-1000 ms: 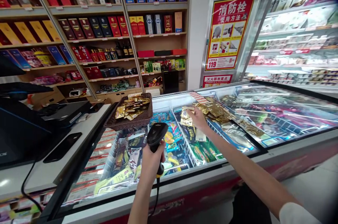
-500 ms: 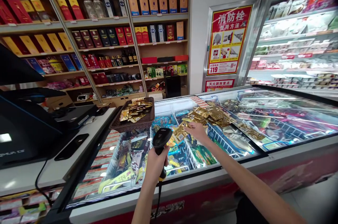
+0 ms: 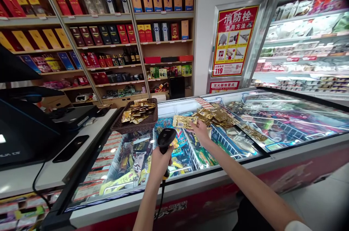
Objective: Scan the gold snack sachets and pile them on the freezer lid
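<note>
My left hand point(image 3: 159, 162) is closed round the grip of a black barcode scanner point(image 3: 166, 139), held upright over the chest freezer point(image 3: 191, 183) with its head pointing away. My right hand point(image 3: 201, 132) pinches a flat gold packet point(image 3: 184, 121) by its right edge, holding it level just beyond the scanner's head. Right of that hand a heap of similar gold packets point(image 3: 218, 115) lies on the freezer's glass lid. To the left, a dark wicker basket point(image 3: 135, 122) holding more gold packets rests on the freezer's corner.
A checkout counter point(image 3: 40, 178) at left carries a black screen point(image 3: 19, 129), a dark phone-like slab point(image 3: 70, 148) and a cable. Shelves of boxed goods point(image 3: 109, 35) fill the back wall. A red notice point(image 3: 233, 38) and an open chiller point(image 3: 305, 42) stand at right.
My right hand lifted one gold packet off the heap and carried it left to just beyond the scanner's head. The left hand kept the scanner nearly still.
</note>
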### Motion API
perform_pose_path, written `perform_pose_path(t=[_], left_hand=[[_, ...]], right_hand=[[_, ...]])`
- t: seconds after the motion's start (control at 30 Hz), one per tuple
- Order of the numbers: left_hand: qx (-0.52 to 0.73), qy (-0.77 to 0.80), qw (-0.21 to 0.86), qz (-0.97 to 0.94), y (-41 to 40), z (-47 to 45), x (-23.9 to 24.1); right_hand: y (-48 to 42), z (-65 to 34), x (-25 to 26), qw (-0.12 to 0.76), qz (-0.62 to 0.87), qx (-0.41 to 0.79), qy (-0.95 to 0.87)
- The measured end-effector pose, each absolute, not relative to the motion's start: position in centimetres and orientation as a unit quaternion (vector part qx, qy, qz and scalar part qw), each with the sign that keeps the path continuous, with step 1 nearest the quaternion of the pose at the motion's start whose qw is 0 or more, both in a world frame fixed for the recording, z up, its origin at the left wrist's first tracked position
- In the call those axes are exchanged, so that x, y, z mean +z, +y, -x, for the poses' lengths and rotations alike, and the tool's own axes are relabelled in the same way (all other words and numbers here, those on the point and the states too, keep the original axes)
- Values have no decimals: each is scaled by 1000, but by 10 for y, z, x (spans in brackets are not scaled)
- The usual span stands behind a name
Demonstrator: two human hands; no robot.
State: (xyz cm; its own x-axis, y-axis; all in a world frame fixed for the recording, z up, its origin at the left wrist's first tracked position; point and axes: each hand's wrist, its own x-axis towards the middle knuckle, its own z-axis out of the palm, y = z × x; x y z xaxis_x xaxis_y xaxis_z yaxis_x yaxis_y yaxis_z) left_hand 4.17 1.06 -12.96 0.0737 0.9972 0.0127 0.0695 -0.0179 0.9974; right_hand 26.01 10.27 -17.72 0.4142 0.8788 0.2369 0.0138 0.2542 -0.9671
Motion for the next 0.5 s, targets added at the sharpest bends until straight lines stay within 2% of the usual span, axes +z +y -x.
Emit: perform_pose_path(t=[0.2,0.5], left_hand=[[461,491,493,-550,11,-47,-135],[426,494,506,-565,14,-44,-135]], right_hand=[[104,-258,-172,663,516,335,-426],[104,-254,-168,716,454,360,-389]])
